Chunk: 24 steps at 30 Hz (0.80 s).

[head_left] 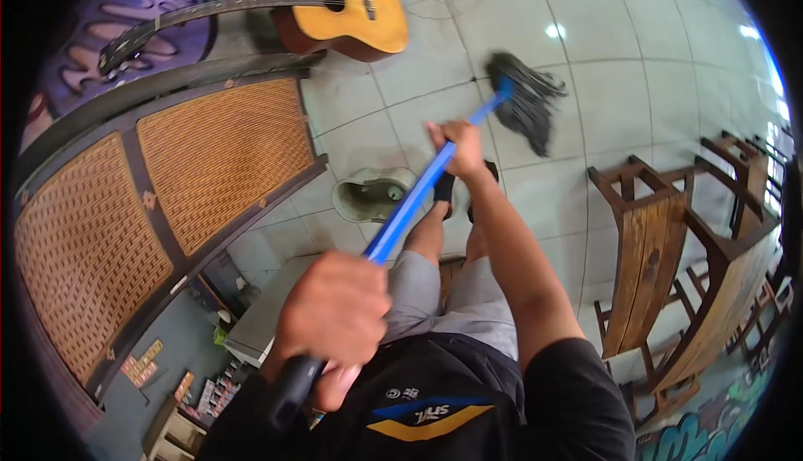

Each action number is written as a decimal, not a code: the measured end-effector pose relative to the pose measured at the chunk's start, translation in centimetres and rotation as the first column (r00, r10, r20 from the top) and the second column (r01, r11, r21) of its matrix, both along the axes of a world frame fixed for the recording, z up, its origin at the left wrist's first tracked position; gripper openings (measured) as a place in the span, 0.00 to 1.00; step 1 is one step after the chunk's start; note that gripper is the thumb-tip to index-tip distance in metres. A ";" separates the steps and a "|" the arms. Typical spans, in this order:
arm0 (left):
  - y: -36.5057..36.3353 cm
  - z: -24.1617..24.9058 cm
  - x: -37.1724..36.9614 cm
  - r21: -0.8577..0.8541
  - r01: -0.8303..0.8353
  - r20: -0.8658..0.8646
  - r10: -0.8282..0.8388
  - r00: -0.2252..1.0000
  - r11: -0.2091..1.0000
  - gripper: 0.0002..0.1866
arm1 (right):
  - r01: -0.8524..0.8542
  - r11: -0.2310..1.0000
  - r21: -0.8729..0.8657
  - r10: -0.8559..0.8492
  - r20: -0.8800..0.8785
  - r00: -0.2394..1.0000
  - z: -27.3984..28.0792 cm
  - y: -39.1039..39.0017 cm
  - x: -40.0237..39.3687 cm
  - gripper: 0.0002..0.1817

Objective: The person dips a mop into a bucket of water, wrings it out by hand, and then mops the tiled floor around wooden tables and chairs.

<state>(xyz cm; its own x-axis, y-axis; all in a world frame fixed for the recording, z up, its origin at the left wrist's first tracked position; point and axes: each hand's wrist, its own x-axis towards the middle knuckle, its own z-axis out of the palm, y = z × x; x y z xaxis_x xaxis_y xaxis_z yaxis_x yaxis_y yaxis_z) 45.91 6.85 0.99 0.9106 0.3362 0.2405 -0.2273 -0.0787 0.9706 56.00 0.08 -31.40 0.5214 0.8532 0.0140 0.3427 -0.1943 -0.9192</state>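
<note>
A mop's blue handle slants across the view from lower left to upper right. My left hand is wrapped round its upper end, near the black grip, and looks slightly blurred. Farther down the handle, my right hand is closed round it, with the arm stretched forward. At the far end the dark grey stringy mop head lies spread on the pale tiled floor, ahead of my feet and blurred at its edges.
An acoustic guitar lies at the upper left, above a woven panel in a dark wooden frame. A greenish bowl-shaped object is beside my feet. Wooden benches stand along the right. Small packets show at lower left.
</note>
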 end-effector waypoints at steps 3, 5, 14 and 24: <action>-0.5 0.9 0.3 0.054 0.259 -0.104 -0.252 0.962 0.964 0.20 | -0.259 0.957 0.131 0.265 -0.032 0.964 0.3 4.2 -0.1 0.27; -1.5 0.7 0.8 0.142 0.283 -0.342 -0.221 0.913 0.949 0.17 | -0.345 0.924 0.164 0.357 -0.050 0.933 -0.1 5.5 -0.1 0.25; 4.1 0.6 -0.5 -0.034 0.366 -0.048 -0.368 0.929 0.930 0.23 | -0.215 0.976 -0.028 0.205 -0.209 0.956 3.2 1.1 -1.5 0.22; -2.1 -9.1 -7.4 -0.217 0.433 0.055 -0.432 0.900 0.875 0.17 | 0.305 0.827 -0.473 -0.298 0.091 0.950 -1.5 -15.9 -7.7 0.24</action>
<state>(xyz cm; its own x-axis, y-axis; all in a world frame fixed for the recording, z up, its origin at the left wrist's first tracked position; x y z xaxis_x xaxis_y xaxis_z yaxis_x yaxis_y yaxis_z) 38.50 4.79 -8.10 0.9763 -0.0462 0.2113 -0.1943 0.2416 0.9507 48.26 -15.87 -32.92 0.7562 0.5567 -0.3439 0.2058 -0.7012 -0.6826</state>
